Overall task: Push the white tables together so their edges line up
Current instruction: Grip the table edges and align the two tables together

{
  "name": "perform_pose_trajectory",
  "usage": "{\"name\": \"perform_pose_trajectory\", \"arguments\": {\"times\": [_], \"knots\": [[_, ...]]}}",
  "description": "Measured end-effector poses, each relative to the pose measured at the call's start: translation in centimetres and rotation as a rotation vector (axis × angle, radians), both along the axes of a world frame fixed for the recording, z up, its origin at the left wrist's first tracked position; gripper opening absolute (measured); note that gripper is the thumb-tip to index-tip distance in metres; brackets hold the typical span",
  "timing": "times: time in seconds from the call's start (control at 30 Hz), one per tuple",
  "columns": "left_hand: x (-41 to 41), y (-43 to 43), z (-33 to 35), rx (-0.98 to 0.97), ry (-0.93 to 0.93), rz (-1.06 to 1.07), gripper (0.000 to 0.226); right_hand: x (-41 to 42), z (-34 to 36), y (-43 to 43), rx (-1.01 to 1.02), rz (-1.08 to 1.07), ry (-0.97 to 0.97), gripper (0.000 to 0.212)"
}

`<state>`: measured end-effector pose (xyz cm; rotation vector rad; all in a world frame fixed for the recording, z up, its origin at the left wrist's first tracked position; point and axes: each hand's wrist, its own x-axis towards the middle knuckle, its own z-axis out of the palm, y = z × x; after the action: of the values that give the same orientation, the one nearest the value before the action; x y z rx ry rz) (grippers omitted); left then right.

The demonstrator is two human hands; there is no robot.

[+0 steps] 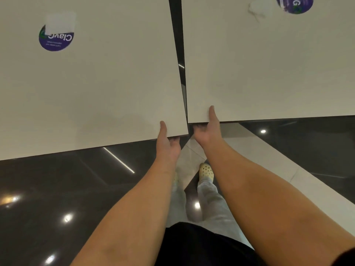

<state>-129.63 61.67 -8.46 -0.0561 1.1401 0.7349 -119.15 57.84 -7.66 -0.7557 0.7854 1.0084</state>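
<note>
We seem to stand in a public indoor venue, perhaps a café or studio hall. Around the left white table (96, 83), its purple round sticker (55, 40) reads like branding; a twin table (269, 64) sits just beside it, over glossy dark floor tiles (48, 189) mirroring ceiling lights.

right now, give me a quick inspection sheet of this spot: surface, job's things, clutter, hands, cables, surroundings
surface: glossy dark floor with a pale strip, light reflections.
job's things: left table and right table, white; gap wide at far end, almost closed at near corners; near edges not level, the left one nearer.
clutter: round purple sticker on left table, another on right.
hands: left hand grips left table's near corner, right hand grips right table's, thumbs on top.
cables: nothing seen.
surroundings: person's grey trousers, pale shoe.
</note>
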Motion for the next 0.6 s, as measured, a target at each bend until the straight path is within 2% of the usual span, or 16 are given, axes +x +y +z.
{"name": "perform_pose_trajectory", "arguments": {"times": [0.27,0.5,0.6], "knots": [[-0.9,0.4,-0.6,0.004,-0.039,0.001,0.022,-0.1,-0.6,-0.8,-0.015,0.005,-0.071,0.035],[-1.2,0.3,-1.0,0.012,-0.038,-0.026,0.021,-0.1,-0.6,-1.6,-0.049,0.065,-0.129,0.036],[-1.2,0.2,-1.1,0.02,-0.026,-0.032,0.023,-0.3,-0.7,-2.8,-0.048,0.075,-0.137,0.031]]}}
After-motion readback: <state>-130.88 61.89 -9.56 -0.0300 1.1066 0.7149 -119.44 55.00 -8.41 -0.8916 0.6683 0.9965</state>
